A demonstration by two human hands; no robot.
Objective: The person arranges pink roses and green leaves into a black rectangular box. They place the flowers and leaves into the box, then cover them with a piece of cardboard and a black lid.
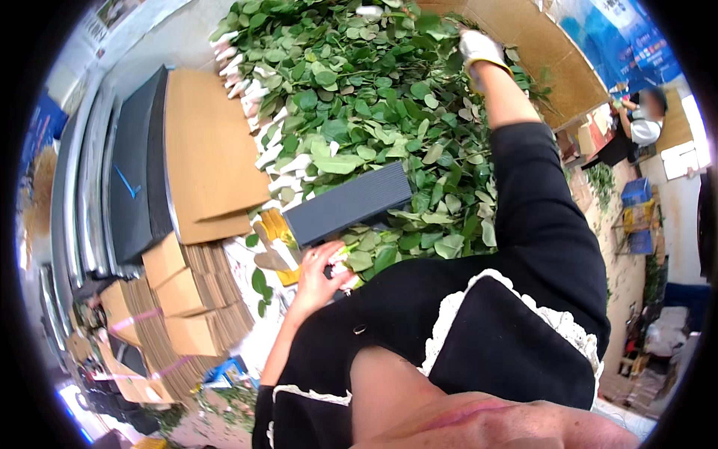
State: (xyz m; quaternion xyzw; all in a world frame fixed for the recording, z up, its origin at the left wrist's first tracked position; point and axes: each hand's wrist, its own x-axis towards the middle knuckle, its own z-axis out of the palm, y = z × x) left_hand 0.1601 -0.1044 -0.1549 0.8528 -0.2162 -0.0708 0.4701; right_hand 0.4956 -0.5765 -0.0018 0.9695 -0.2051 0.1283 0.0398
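A big heap of green leafy stems (389, 97) fills the middle, with white and pale pink wrapped ends (280, 161) lined along its left side. My bare left hand (320, 271) is near my body, its fingers curled around the base of a few leafy stems (364, 251) with a white part showing. Just beyond it, a dark grey ribbed block (350, 202) lies slantwise on the leaves. My right hand (482, 51), in a white glove, reaches to the far right edge of the heap; its fingertips are partly lost among the leaves.
Brown cardboard sheets (213, 150) and dark panels (138, 172) stand at the left, above stacks of folded cardboard (194, 299). A yellow item (277, 228) lies beside the block. Cardboard (557, 63) borders the heap at far right. Another person (643, 123) is farther right, near blue crates (637, 193).
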